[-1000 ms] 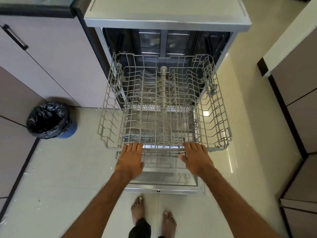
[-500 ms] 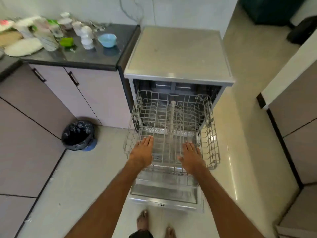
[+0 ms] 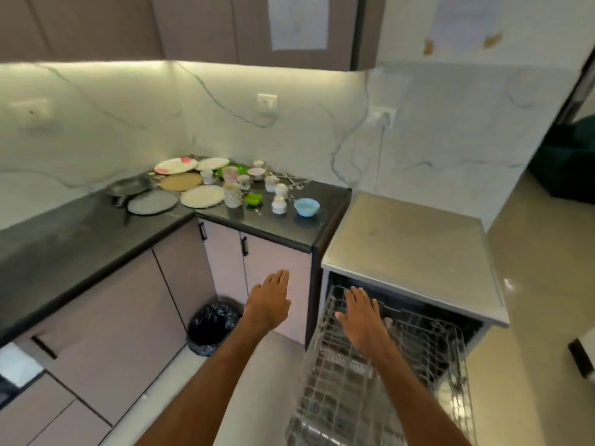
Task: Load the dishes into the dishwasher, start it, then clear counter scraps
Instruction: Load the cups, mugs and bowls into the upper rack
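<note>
The dishes (image 3: 206, 188) crowd the back corner of the desk (image 3: 64, 246), against the marble wall (image 3: 96, 123). There are white and tan plates (image 3: 202, 196) lying flat, a dark pan (image 3: 128, 186), patterned glass tumblers (image 3: 232, 194), small cups (image 3: 271, 182) and a pale blue bowl (image 3: 306, 207) nearest the desk's right edge. They look hard, brittle and perhaps greasy, so a plate is best taken by its rim and a tumbler round its body, one at a time. The wire rack (image 3: 370, 397) stands drawn out of the dishwasher (image 3: 412, 246). The left grip (image 3: 269, 304) and right grip (image 3: 362, 317) are both released, fingers straight, grasping nothing, the right above the rack.
</note>
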Demonstrator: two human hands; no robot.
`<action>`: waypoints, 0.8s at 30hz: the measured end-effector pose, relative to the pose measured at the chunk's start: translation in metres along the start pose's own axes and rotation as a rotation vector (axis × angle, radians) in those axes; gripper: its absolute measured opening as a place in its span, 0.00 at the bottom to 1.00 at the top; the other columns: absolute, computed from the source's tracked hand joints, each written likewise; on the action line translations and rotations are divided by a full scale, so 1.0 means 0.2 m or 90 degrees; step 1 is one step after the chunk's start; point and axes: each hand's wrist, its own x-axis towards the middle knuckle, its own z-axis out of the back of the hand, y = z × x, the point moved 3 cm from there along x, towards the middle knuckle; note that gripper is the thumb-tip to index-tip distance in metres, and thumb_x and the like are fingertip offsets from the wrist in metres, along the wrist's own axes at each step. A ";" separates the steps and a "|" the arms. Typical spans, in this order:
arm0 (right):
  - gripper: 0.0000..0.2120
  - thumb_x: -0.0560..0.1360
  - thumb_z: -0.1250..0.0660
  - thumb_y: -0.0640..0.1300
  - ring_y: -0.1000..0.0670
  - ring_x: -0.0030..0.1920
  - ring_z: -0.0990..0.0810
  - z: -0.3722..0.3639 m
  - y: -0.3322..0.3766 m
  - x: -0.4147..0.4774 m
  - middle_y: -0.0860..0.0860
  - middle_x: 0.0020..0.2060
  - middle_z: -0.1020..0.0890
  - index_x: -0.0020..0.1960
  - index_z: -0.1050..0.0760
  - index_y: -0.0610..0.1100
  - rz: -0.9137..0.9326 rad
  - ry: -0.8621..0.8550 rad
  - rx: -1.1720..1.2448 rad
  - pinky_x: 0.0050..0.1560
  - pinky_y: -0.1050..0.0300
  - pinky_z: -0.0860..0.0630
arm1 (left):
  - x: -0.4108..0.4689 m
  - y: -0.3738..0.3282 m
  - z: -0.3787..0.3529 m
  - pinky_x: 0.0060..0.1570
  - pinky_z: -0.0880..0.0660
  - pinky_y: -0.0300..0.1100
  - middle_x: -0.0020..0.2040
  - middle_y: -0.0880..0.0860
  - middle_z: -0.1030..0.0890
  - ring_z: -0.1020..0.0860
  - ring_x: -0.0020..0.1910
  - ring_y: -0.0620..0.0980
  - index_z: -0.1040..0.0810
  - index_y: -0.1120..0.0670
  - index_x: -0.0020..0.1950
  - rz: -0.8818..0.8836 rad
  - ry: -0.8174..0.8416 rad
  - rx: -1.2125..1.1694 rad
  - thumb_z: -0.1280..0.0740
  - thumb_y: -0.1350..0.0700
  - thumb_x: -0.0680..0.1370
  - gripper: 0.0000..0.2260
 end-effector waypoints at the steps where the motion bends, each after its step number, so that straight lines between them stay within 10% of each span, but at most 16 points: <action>1: 0.30 0.84 0.44 0.53 0.46 0.80 0.55 0.01 0.09 0.06 0.46 0.80 0.50 0.80 0.50 0.42 0.015 -0.011 -0.005 0.78 0.43 0.56 | 0.02 0.08 0.04 0.73 0.37 0.53 0.81 0.54 0.45 0.42 0.78 0.54 0.51 0.57 0.81 0.010 -0.006 0.003 0.39 0.50 0.82 0.32; 14: 0.32 0.82 0.39 0.53 0.45 0.80 0.51 -0.07 1.18 0.75 0.46 0.80 0.45 0.80 0.47 0.44 0.083 -0.037 0.055 0.79 0.42 0.51 | 0.24 1.21 0.29 0.72 0.36 0.49 0.80 0.54 0.43 0.38 0.77 0.53 0.49 0.56 0.81 0.074 -0.042 -0.026 0.37 0.51 0.82 0.32; 24: 0.33 0.82 0.38 0.51 0.44 0.80 0.52 -0.18 1.33 1.08 0.45 0.80 0.47 0.80 0.49 0.44 0.069 0.000 0.015 0.79 0.42 0.52 | 0.59 1.44 0.19 0.73 0.36 0.49 0.80 0.53 0.42 0.39 0.77 0.52 0.49 0.55 0.81 0.046 -0.034 -0.077 0.37 0.50 0.82 0.32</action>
